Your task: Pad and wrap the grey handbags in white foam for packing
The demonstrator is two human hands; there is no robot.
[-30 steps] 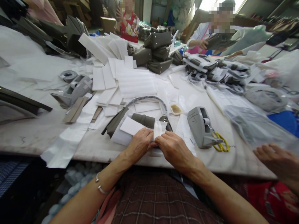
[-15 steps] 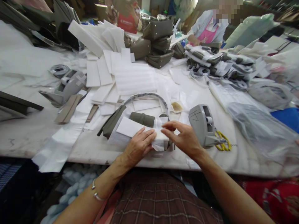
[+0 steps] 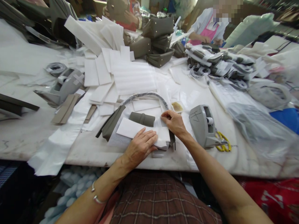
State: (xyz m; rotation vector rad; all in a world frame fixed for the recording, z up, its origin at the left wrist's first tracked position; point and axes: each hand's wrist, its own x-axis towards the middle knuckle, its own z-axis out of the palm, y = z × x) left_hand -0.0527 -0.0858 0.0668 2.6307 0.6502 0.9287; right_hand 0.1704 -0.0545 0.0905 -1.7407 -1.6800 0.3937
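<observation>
A dark olive bag [image 3: 112, 123] lies at the table's front edge, with its wrapped handle [image 3: 147, 94] arching away from me. Across it rests a white foam sheet [image 3: 128, 127], and a rolled olive piece [image 3: 142, 119] shows just behind the sheet. My left hand [image 3: 142, 143] lies flat on the foam with its fingers spread. At the bag's right side, near the handle's end, my right hand [image 3: 174, 123] is closed, thumb and fingertips pinched on something too small to make out.
A grey tape dispenser [image 3: 202, 124] and yellow-handled scissors [image 3: 223, 141] stand at right; another dispenser [image 3: 67, 84] is at left. Foam sheets [image 3: 133, 77] and stacked bags [image 3: 158, 40] lie behind. A person in a pink apron [image 3: 207, 32] works across the table.
My right hand has moved slightly up and away from the foam's right end, and its fingers have closed together. My left hand has stayed on the foam, which now shows flat toward the right.
</observation>
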